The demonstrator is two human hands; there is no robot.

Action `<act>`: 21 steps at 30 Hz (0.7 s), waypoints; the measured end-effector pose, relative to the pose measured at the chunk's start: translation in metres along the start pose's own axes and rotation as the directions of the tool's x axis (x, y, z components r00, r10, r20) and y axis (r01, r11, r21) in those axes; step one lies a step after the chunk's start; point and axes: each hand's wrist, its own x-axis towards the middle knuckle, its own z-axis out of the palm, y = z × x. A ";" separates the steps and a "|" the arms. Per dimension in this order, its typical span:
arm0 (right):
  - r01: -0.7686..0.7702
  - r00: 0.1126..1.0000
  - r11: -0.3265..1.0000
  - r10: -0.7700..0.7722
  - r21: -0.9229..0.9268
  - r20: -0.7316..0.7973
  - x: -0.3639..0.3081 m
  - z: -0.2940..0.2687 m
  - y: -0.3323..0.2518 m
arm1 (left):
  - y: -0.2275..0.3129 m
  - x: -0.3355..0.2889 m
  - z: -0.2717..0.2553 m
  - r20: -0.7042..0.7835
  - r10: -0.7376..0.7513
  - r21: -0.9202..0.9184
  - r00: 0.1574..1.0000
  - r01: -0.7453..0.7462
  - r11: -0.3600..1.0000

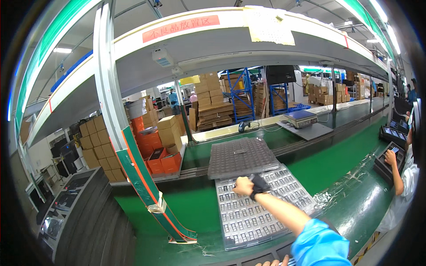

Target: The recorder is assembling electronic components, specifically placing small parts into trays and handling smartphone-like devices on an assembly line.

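My right hand (243, 186) reaches over a clear plastic blister tray (235, 241) lined with rows of small dark-and-silver rectangular parts (258, 220). Its fingers are closed in a pinch near the tray's far left part; whatever is in them is too small to make out. A black band (260, 186) circles that wrist, below a blue sleeve. Only some fingers of my left hand (274, 262) show at the lower edge, beside a black slotted tray (239, 261); their grip is cut off. Another clear blister tray (242, 155) overlaps the far end of the filled one.
A green-and-orange post (144, 181) stands left of the trays. Stacked black trays (88, 221) lie at far left, near orange boxes (171, 162). Behind are a scanner (244, 126) and a scale (300, 119). At right, a co-worker's hand (390, 156) is over black trays.
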 end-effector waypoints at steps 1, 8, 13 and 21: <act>0.074 0.993 0.977 -0.090 0.202 0.073 -0.015 -0.015 -0.003 | 0.001 -0.002 -0.004 0.010 -0.029 0.014 1.000 0.029 0.999; 0.088 0.848 0.829 -0.353 0.552 0.395 -0.221 -0.147 0.025 | -0.007 -0.001 -0.004 0.053 -0.051 -0.027 0.997 0.053 0.998; 0.026 0.935 0.795 -0.234 0.606 0.266 -0.328 -0.200 0.045 | -0.009 0.008 -0.007 0.021 0.006 0.003 1.000 -0.006 1.000; 0.223 0.966 0.536 -0.236 0.814 -0.110 -0.363 -0.193 0.055 | 0.029 0.063 -0.001 0.157 -0.137 -0.023 0.978 0.143 0.989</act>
